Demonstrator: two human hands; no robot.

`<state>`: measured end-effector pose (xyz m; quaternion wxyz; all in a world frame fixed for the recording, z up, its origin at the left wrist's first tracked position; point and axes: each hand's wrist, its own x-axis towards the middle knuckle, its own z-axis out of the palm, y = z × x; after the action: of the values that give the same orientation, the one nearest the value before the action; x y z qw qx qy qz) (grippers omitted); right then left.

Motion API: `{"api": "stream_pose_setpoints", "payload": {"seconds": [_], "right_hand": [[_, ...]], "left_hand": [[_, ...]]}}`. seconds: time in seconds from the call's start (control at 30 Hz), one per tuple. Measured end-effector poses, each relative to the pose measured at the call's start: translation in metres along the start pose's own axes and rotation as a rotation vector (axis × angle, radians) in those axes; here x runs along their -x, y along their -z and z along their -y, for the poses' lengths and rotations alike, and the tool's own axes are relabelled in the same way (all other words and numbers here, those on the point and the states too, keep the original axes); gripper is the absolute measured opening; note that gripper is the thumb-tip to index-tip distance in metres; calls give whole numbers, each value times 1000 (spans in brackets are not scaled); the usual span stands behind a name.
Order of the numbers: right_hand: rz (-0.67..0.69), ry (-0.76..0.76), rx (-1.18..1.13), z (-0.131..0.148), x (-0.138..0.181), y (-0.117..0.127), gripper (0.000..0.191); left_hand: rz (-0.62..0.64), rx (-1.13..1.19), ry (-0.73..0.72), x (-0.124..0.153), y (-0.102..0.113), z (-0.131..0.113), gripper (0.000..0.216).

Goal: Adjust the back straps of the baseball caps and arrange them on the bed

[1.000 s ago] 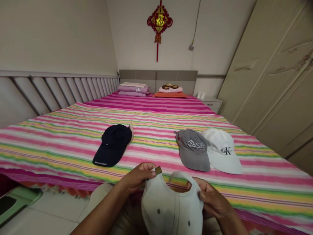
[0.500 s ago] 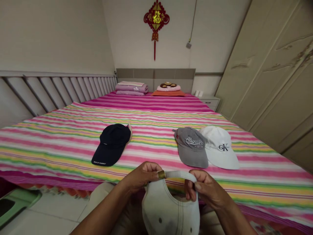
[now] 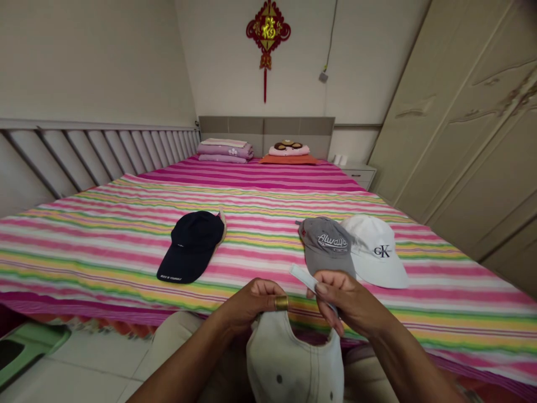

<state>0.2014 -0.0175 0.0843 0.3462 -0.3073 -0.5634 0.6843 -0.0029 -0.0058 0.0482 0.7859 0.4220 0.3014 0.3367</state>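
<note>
I hold a white cap [image 3: 293, 364] low in front of me, its back opening turned up. My left hand [image 3: 251, 305] pinches the side of the opening that carries a brass buckle [image 3: 281, 303]. My right hand [image 3: 348, 302] is closed on the white back strap [image 3: 302, 277], whose free end sticks up to the left, out of the buckle. On the striped bed [image 3: 104, 235] lie a navy cap [image 3: 191, 246], a grey cap [image 3: 329, 245] lettered "Always" and a white cap [image 3: 375, 252] with a dark logo.
Folded bedding [image 3: 225, 151] and a pillow [image 3: 288, 155] lie by the headboard. A slatted rail [image 3: 104, 154] runs along the bed's left side. Wardrobe doors [image 3: 470, 129] fill the right. A nightstand [image 3: 354, 170] stands beside the headboard, and a green stool [image 3: 25, 347] is at my lower left.
The strap was threaded across the cap's back opening; my right hand has pulled its end free of the buckle and lifted it up.
</note>
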Motion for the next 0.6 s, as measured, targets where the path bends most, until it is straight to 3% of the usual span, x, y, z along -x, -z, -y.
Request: {"api": "stream_pose_setpoints", "payload": {"seconds": [0.17, 0.6], "right_hand": [[-56, -110, 109, 5, -2, -3, 29], [-123, -108, 194, -4, -2, -11, 27]], "left_hand": [[18, 76, 2, -1, 1, 2, 18], [19, 114, -24, -3, -4, 4, 17]]}}
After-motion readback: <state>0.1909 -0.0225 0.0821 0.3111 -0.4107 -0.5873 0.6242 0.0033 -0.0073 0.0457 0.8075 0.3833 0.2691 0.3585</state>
